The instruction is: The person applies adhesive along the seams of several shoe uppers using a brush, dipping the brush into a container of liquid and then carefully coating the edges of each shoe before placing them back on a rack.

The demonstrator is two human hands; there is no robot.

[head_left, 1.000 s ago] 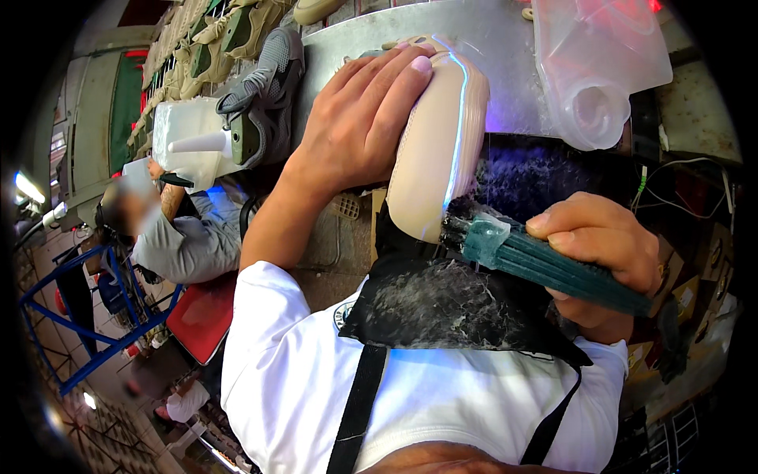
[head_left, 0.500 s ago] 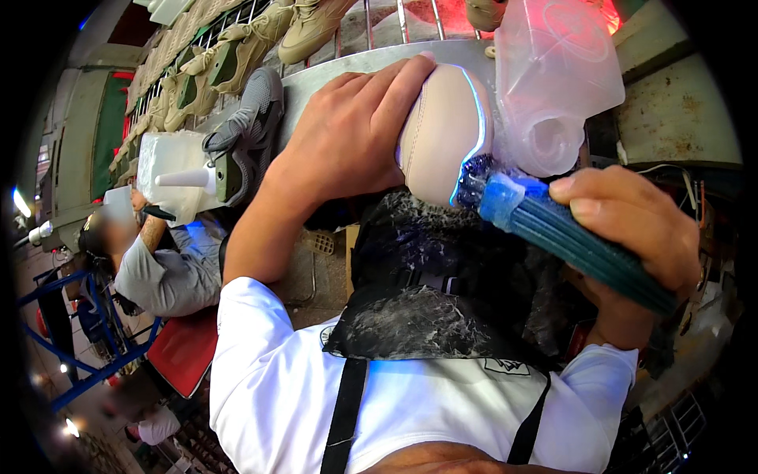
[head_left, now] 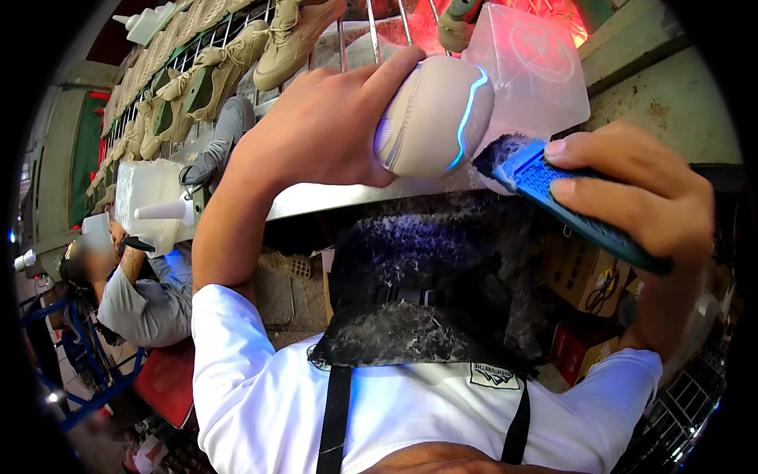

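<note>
My left hand (head_left: 320, 126) is wrapped round a beige shoe upper (head_left: 422, 114), its rounded toe turned up. A thin glowing blue line runs down the right side of the shoe. In my right hand (head_left: 643, 186) is a brush (head_left: 580, 201) with a ribbed blue-green handle, held between thumb and fingers. Its dark, wet bristles are apart from the shoe, at the opening of a translucent plastic container (head_left: 537, 75). The brush hides part of that opening, so I cannot tell how deep the bristles sit.
Beige shoes (head_left: 288, 43) stand along a metal rack at the far left. Beside my left forearm are a grey shoe (head_left: 217, 150) and a white bottle with a long nozzle (head_left: 162, 208). A metal work surface (head_left: 324, 197) lies below the shoe. Another person (head_left: 146, 296) sits at the left.
The brush has come away from the shoe's edge and up to the container opening. My left hand has lifted and turned the shoe slightly. The whole view has shifted a little.
</note>
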